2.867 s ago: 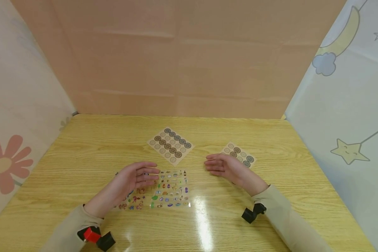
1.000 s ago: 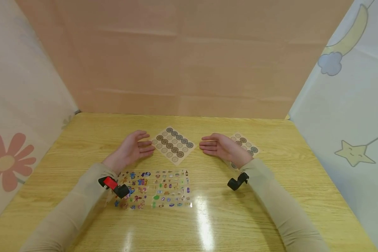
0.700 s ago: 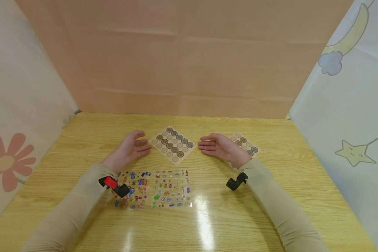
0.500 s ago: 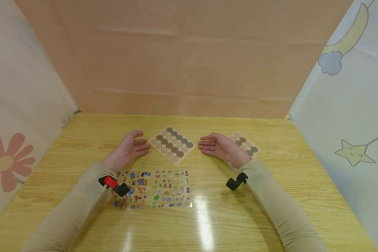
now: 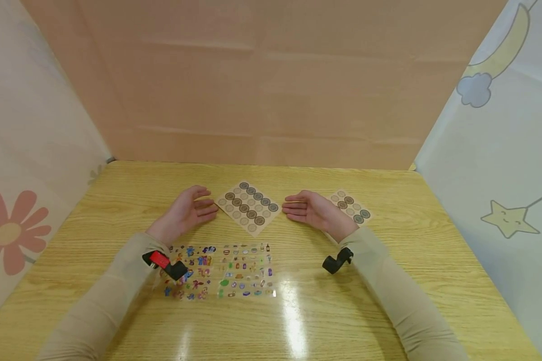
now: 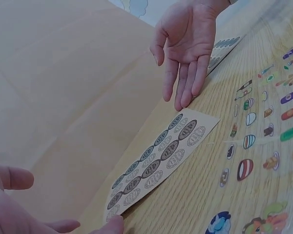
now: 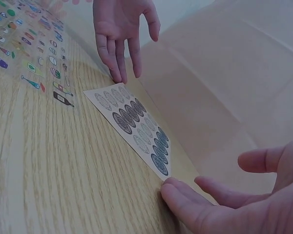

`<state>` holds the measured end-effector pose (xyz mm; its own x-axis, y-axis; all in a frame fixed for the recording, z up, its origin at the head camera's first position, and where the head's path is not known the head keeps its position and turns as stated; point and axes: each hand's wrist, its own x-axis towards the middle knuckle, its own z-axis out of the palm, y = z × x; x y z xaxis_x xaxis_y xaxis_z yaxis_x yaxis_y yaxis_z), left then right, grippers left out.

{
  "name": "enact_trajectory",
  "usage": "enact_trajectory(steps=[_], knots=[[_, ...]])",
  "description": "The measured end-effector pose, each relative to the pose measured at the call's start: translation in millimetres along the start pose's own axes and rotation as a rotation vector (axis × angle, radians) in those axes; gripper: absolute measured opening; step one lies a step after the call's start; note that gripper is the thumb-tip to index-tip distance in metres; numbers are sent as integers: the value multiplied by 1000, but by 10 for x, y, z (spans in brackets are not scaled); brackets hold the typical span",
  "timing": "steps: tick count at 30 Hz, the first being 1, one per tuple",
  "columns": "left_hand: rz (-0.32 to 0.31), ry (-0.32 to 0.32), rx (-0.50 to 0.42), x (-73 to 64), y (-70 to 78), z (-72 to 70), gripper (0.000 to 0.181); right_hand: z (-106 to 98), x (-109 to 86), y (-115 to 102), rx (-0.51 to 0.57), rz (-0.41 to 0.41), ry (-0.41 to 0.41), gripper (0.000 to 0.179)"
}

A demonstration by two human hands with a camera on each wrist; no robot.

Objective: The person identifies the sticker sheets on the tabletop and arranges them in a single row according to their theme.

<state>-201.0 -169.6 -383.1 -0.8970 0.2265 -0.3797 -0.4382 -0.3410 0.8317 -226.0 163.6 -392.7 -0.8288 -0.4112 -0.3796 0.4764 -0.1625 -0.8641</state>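
Observation:
A pale sheet of round stickers (image 5: 248, 208), in rows of dark and light, lies turned cornerwise in the middle of the table. My left hand (image 5: 183, 213) is by its left corner, fingers extended and slightly spread, palm turned inward. Opposite it, at the right corner, is my right hand (image 5: 318, 213), its fingers straight and held together. In the left wrist view the left fingers (image 6: 113, 225) are close to the sheet's near end; contact is hard to tell. Neither hand grips anything. A second round-sticker sheet (image 5: 359, 206) is partly covered by the right hand and wrist.
Nearer the front lie two clear sticker sheets side by side, one with colourful cartoon figures (image 5: 196, 285) and one with small food and drink pictures (image 5: 241, 276). The left wrist camera overlaps the former. A brown paper panel (image 5: 253, 90) stands behind the wooden table (image 5: 235, 331); printed panels flank it.
Both hands have moved forward since the earliest frame, the left one off the clear sheets. Over the last second, the hands and round-sticker sheet have shifted only slightly.

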Motion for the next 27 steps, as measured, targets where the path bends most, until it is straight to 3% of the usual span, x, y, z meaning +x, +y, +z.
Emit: enact_trajectory(steps=[5,11,16,20,23,25,27], knots=[[5,28,-44,19,-8,19,60,9,8,6,-2,-4,8,49],[9,38,-189,55,-19,40,51,17,19,25,3,-11,17,49],[1,36,-243,67,-45,44,57,16,39,34,7,-21,13,49],[15,50,-214,72,-70,62,47,34,27,24,1,-24,13,49],[51,13,-168,60,-84,69,29,40,19,25,-5,-25,18,50],[95,-38,-85,52,-97,66,25,42,17,31,-4,-25,21,49],[163,-98,119,54,-110,61,28,41,15,38,-2,-27,22,49]])
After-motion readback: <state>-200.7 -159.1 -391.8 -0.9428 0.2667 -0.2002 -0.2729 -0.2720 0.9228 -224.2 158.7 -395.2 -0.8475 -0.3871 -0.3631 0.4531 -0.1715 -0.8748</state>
